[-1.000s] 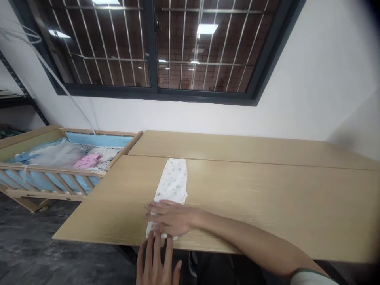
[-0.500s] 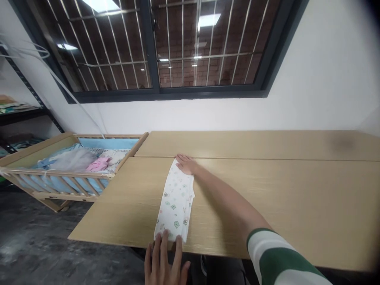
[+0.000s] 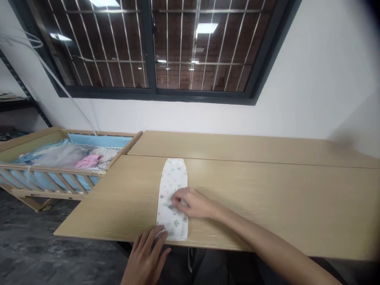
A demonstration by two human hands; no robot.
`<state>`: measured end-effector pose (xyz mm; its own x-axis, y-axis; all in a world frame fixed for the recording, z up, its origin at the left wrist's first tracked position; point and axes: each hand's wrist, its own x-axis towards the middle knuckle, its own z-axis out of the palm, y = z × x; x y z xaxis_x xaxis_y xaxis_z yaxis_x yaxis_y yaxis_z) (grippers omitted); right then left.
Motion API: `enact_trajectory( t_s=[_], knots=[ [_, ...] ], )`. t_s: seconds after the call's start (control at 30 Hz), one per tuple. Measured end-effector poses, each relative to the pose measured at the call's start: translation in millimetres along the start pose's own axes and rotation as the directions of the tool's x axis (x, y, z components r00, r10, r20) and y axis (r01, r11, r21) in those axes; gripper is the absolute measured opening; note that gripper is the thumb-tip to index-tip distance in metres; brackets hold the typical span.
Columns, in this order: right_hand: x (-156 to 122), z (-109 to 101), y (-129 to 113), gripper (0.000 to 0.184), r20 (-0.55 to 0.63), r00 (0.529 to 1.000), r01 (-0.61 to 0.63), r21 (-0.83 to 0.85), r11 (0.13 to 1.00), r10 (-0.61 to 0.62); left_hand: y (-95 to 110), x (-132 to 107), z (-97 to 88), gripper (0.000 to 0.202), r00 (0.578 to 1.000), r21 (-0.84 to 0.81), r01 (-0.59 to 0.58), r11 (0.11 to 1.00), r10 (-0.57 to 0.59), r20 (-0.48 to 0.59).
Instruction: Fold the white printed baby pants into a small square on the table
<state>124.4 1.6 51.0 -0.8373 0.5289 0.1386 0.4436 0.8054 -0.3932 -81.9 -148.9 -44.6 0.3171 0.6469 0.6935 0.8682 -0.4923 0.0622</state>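
Cloth (image 3: 174, 180): flat on table (image 3: 267, 202).
Left hand (image 3: 148, 251): at near corner, grip unclear.
Right hand (image 3: 190, 202): curled over cloth, grip blurred.

Text, labels, numbers, signs — nothing legible.

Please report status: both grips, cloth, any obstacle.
Left grip at near-left corner of cloth. Right grip over its right side, contact unclear. Cloth flat on table. Both grips partly cover it.

Free room spreads over the tabletop (image 3: 282, 194) right of the patterned cloth (image 3: 172, 178) (the right forearm (image 3: 255, 236) cuts across its front); wall (image 3: 208, 118) behind and crib rail (image 3: 134, 142) far-left block passage.
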Motion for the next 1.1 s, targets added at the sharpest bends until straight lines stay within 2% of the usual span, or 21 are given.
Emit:
enact_trajectory(
  t_s=[0.07,0.13,0.23,0.27,0.33,0.4,0.5,0.6,0.67,0.73,0.87,0.93,1.0,1.1],
  knots=[
    [-36.4,8.6,-22.9,0.043,0.047,0.997,0.06,0.013,0.998,-0.06,-4.1,0.8,0.1,0.027,0.999,-0.032,-0.031,0.999,0.031,0.006],
    [-65.1,22.5,-37.0,0.052,0.054,0.995,0.091,-0.063,0.994,-0.088,-5.1,1.9,-0.4,0.028,0.998,-0.063,-0.059,0.996,0.058,-0.006],
    [-90.3,39.4,-49.8,0.031,0.014,0.996,0.087,-0.201,0.976,-0.086,-2.0,3.5,-7.0,0.033,0.993,-0.144,-0.119,0.982,0.12,-0.001],
    [-94.4,40.3,-54.2,0.03,0.007,0.998,0.07,-0.207,0.976,-0.07,0.1,4.1,-11.3,0.033,0.99,-0.19,-0.14,0.972,0.144,0.007],
    [-98.3,32.5,-64.6,0.028,0.019,1.0,0.008,-0.124,0.992,-0.006,5.3,6.2,-22.9,0.031,0.983,-0.294,-0.155,0.943,0.176,0.046],
    [-97.7,13.7,-75.1,0.025,0.031,0.996,-0.087,0.026,0.996,0.086,9.6,12.4,-36.8,0.03,0.983,-0.391,-0.113,0.914,0.161,0.093],
    [-88.4,-21.3,-79.8,0.024,-0.01,0.986,-0.164,0.197,0.967,0.169,7.3,37.0,-54.5,0.028,0.992,-0.464,0.019,0.886,0.04,0.116],
    [-63.4,-46.4,-59.2,0.025,-0.123,0.977,-0.137,0.25,0.958,0.172,-10.1,81.3,-57.7,0.023,0.993,-0.461,0.116,0.88,-0.095,0.068],
    [-37.9,-52.3,-31.7,0.025,-0.221,0.959,-0.121,0.252,0.96,0.179,-27.6,115.3,-48.9,0.021,0.987,-0.414,0.161,0.896,-0.153,0.053],
    [-9.2,-49.5,2.2,0.023,-0.304,0.928,-0.141,0.249,0.958,0.215,-45.7,147.3,-32.0,0.025,0.968,-0.344,0.249,0.905,-0.221,0.121],
    [37.2,-28.3,66.9,0.019,-0.329,0.852,-0.311,0.309,0.899,0.408,-72.7,193.7,15.0,0.026,0.904,-0.192,0.359,0.914,-0.289,0.315],
    [49.2,-17.0,89.5,0.018,-0.294,0.827,-0.405,0.278,0.871,0.479,-78.4,204.1,35.8,0.025,0.883,-0.145,0.371,0.917,-0.3,0.362],
    [54.3,-9.6,103.3,0.02,-0.261,0.819,-0.459,0.235,0.857,0.511,-76.4,204.4,48.7,0.025,0.87,-0.099,0.378,0.921,-0.316,0.378],
    [52.7,-7.4,104.9,0.029,-0.274,0.827,-0.454,0.189,0.871,0.491,-53.9,183.9,51.1,0.034,0.861,-0.016,0.386,0.923,-0.353,0.365]
  ],
)
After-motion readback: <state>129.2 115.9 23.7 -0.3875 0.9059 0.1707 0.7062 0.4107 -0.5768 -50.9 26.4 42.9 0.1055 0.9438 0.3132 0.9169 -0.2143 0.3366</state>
